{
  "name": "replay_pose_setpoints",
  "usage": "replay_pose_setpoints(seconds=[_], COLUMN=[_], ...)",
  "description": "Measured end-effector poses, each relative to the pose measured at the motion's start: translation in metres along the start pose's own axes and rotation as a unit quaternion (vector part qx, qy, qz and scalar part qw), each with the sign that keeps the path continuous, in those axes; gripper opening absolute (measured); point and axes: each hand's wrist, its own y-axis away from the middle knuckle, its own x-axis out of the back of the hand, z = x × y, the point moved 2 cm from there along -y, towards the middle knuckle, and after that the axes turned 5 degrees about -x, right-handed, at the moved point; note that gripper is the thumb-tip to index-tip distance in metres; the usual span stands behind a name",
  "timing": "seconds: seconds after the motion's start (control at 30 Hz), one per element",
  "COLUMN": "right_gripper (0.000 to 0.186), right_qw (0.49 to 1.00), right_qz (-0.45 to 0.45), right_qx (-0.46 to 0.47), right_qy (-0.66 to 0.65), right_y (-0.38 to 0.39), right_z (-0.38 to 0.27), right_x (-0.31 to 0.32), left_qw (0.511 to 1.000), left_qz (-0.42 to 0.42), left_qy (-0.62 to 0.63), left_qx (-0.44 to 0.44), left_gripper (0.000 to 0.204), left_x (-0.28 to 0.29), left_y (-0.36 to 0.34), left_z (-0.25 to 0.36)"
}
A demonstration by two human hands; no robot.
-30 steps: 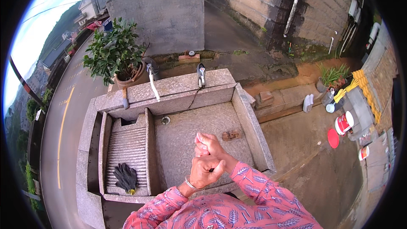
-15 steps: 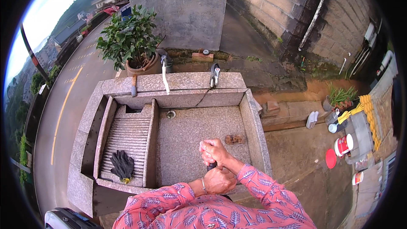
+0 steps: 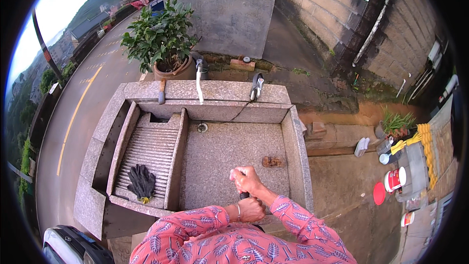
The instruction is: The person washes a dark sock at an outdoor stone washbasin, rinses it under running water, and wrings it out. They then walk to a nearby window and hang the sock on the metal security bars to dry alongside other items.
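- Since a second ago, the left hand (image 3: 251, 209) has drawn back from the right hand (image 3: 246, 179), so a short dark object (image 3: 244, 195) shows between them; the view has shifted too.
- Both hands are clenched one behind the other on this object, the left nearer the body; most of it is hidden, and its kind cannot be told.
- They are over the near part of a speckled stone basin (image 3: 222, 149).
- To their left, a dark glove (image 3: 141, 181) with a yellow cuff lies on a ribbed washboard (image 3: 152, 146).
- Beyond the right hand, a brown block (image 3: 272, 162) rests on the basin floor.
- A round drain (image 3: 202, 127) sits near the far left corner of that floor.
- On the stone surface (image 3: 224, 89) behind stand a wooden-handled brush (image 3: 161, 92) at left and a grey-and-black device (image 3: 257, 87) at right; a white hose (image 3: 200, 85) hangs between them.
- Farther off, a potted plant (image 3: 163, 39) stands before a grey wall (image 3: 222, 12).
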Motion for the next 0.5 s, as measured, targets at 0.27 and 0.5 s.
replay_pose_setpoints(seconds=[0.27, 0.5], right_gripper=[0.022, 0.027], right_qw=[0.967, 0.894], right_qz=[-0.038, -0.133], right_qx=[-0.053, 0.005], right_qy=[-0.248, -0.427], right_y=[-0.015, -0.006], right_z=[0.064, 0.122], right_x=[0.006, -0.006], left_qw=[0.952, 0.745], left_qz=[0.227, 0.362], left_qy=[0.186, 0.364], left_qx=[0.083, 0.426], left_gripper=[0.021, 0.019], left_x=[0.033, 0.052], left_y=[0.022, 0.051], left_z=[0.012, -0.021])
